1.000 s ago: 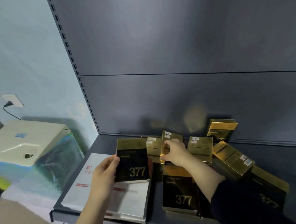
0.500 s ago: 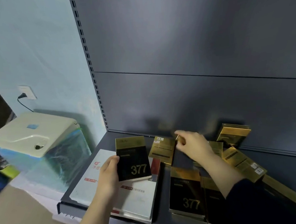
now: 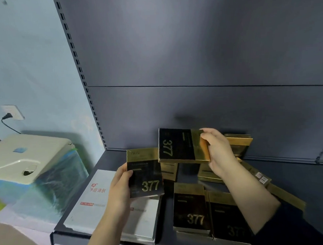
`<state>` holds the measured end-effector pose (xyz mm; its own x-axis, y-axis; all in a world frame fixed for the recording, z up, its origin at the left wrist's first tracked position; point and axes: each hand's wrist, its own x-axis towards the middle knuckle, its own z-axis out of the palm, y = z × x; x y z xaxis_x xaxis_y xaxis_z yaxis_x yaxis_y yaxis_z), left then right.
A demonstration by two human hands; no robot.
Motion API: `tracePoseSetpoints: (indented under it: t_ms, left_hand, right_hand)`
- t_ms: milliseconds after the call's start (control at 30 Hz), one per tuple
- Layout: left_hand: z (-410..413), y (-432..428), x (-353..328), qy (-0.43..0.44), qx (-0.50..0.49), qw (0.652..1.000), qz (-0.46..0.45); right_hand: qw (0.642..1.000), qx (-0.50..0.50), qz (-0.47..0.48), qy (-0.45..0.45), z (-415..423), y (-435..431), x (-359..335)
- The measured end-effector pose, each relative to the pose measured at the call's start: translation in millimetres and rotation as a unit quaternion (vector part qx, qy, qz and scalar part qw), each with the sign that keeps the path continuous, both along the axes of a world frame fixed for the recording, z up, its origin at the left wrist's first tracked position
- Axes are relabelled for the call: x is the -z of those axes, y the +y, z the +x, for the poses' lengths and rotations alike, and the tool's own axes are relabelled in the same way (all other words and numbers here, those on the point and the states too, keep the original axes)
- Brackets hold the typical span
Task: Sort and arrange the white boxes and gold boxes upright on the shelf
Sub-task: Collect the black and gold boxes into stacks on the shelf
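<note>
While both hands are loaded, I'm mid-sort on the gold stock. Nearest me, two gold boxes lie flat at the shelf front, "377" readable on each. Left of them the white boxes lie flat too, red Chinese print on the lid, too small for me to read properly. My left hand is clamped on an upright gold box, "377" low on its face. Further in, my right hand pinches the gold end of a sideways box, lifted clear of the pile heaped against the back panel. Next, I reckon, turn that one upright, stand both together, edges square, away from the white ones.
</note>
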<state>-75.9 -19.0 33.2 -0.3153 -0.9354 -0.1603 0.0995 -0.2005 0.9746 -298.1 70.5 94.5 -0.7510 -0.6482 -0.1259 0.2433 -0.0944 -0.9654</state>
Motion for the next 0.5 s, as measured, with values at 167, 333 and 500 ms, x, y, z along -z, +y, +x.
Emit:
tracePoseSetpoints:
  t_ms: [167,333,500]
  left_hand:
    - [-7.8,8.0,1.5,0.011,0.029,0.999,0.009]
    - [-6.1,17.6,-2.8,0.013,0.091,0.995,0.035]
    - [-1.6,32.2,-2.9,-0.045,0.223,0.974,0.004]
  right_hand:
    - [0.996,-0.046,-0.022,-0.079,29.6,5.3,9.4]
    - [0.985,-0.099,0.098,0.099,28.2,7.6,5.3]
    - [0.906,-0.191,0.131,0.354,40.6,-0.3,-2.9]
